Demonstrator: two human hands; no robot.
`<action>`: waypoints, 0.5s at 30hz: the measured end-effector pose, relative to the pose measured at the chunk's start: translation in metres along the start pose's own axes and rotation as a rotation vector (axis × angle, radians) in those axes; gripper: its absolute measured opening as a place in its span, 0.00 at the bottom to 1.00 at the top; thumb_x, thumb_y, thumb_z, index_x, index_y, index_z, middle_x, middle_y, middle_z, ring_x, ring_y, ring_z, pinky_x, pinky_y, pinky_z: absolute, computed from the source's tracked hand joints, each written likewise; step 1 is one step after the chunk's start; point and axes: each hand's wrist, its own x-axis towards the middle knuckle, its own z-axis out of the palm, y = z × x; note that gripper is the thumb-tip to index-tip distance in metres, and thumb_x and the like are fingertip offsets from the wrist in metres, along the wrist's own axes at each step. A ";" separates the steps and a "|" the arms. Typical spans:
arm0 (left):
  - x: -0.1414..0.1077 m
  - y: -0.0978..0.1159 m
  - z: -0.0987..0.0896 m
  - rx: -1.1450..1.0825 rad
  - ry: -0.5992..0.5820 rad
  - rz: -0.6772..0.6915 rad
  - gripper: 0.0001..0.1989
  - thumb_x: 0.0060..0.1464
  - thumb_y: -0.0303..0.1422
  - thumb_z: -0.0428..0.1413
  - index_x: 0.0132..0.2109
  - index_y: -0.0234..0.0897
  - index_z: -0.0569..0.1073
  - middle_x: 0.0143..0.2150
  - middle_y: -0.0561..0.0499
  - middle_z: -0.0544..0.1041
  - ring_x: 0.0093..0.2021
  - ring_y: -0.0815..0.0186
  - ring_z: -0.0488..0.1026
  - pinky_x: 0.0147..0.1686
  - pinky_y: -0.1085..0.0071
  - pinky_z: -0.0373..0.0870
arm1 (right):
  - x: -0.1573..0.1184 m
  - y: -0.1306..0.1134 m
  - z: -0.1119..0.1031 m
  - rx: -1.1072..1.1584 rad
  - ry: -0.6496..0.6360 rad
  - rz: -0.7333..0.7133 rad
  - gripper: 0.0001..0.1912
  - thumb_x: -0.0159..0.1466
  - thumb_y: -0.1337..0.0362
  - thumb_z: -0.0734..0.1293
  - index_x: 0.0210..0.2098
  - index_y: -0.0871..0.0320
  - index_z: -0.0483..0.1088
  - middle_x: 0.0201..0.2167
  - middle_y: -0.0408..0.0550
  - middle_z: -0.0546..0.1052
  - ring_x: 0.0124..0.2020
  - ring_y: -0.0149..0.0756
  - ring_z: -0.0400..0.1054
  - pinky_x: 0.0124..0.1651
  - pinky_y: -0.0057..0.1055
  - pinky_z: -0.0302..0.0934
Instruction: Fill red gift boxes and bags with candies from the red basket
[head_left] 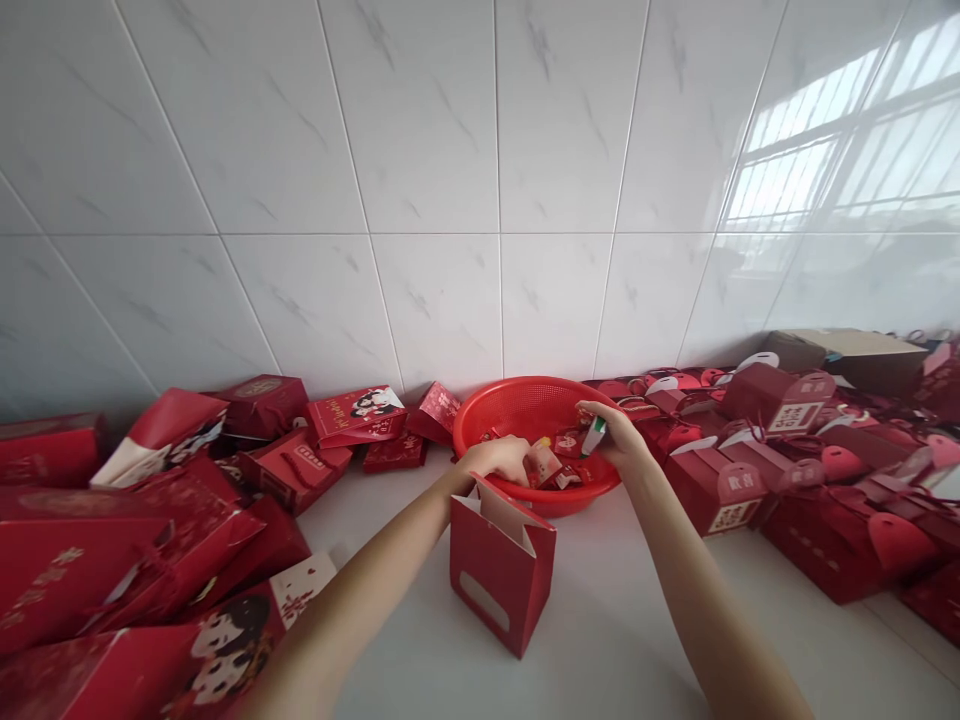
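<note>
A red plastic basket [480, 408] with a perforated wall stands against the tiled wall and holds several small red and pink wrapped packets [543, 464]. My left hand [504, 460] reaches over its near left rim, fingers curled among the packets; what they grip is hidden. At the basket's right side, my right hand [616, 436] pinches a small green-and-white packet [593, 437] above the contents. Just in front of the basket, between my forearms, a red paper gift box [491, 565] stands upright with its top open and a pale oval on its front.
Piled red gift boxes and bags [202, 510] cover the left side. Rows of closed red boxes with handles [712, 490] fill the right, and a cardboard box [847, 355] sits behind them. The white tabletop [607, 620] shows around the upright box.
</note>
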 end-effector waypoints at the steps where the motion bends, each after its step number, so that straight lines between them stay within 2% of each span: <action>1: 0.002 0.003 -0.001 0.042 -0.022 -0.027 0.14 0.30 0.27 0.64 0.31 0.41 0.81 0.32 0.48 0.81 0.34 0.52 0.78 0.34 0.64 0.72 | 0.000 -0.001 0.000 0.029 0.004 0.012 0.07 0.46 0.70 0.75 0.24 0.58 0.74 0.23 0.43 0.78 0.22 0.31 0.69 0.22 0.25 0.65; 5: 0.008 0.012 -0.002 0.160 -0.079 -0.081 0.10 0.31 0.27 0.63 0.28 0.38 0.78 0.32 0.44 0.80 0.35 0.49 0.77 0.32 0.62 0.70 | -0.002 -0.006 0.001 0.126 -0.018 0.061 0.07 0.51 0.71 0.73 0.24 0.57 0.71 0.23 0.44 0.78 0.21 0.32 0.70 0.21 0.26 0.65; 10: 0.010 0.013 0.000 0.182 -0.081 -0.053 0.13 0.32 0.25 0.62 0.31 0.40 0.80 0.34 0.45 0.80 0.40 0.49 0.76 0.34 0.64 0.69 | -0.004 -0.010 0.002 0.199 -0.075 0.103 0.05 0.55 0.70 0.71 0.25 0.58 0.71 0.20 0.42 0.75 0.19 0.30 0.67 0.19 0.25 0.62; 15: 0.016 0.003 -0.002 0.073 -0.078 0.001 0.03 0.39 0.29 0.63 0.27 0.38 0.79 0.24 0.49 0.77 0.28 0.58 0.75 0.31 0.67 0.67 | -0.002 -0.009 -0.002 0.232 -0.111 0.128 0.03 0.57 0.69 0.70 0.27 0.61 0.73 0.19 0.43 0.74 0.19 0.30 0.67 0.20 0.24 0.62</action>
